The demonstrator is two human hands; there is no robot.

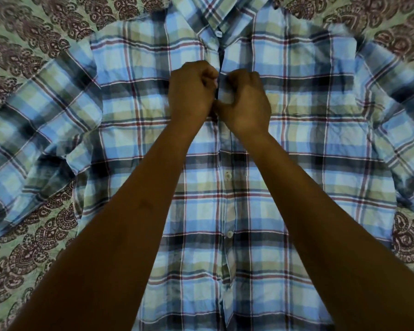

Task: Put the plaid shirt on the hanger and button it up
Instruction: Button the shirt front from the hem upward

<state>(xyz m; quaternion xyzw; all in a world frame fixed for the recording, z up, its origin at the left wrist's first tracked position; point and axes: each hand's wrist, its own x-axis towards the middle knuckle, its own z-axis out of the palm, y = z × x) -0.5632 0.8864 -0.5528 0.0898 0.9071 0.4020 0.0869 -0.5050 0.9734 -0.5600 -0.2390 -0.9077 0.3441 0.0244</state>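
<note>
The blue, green and maroon plaid shirt (296, 144) lies flat, front up, collar at the top, sleeves spread to both sides. My left hand (191, 91) and my right hand (245, 101) meet at the front placket on the upper chest, each pinching a fabric edge. A dark gap shows between the two edges there and just above. A white collar button (218, 33) sits above the hands. Two white buttons (228, 175) (229, 233) show on the placket below my hands. No hanger is visible; whether one lies under the fabric I cannot tell.
The shirt rests on a pale green bedspread (29, 247) printed with dark maroon paisley shapes. The cloth shows at both sides and along the top corners. My forearms cross the lower shirt front.
</note>
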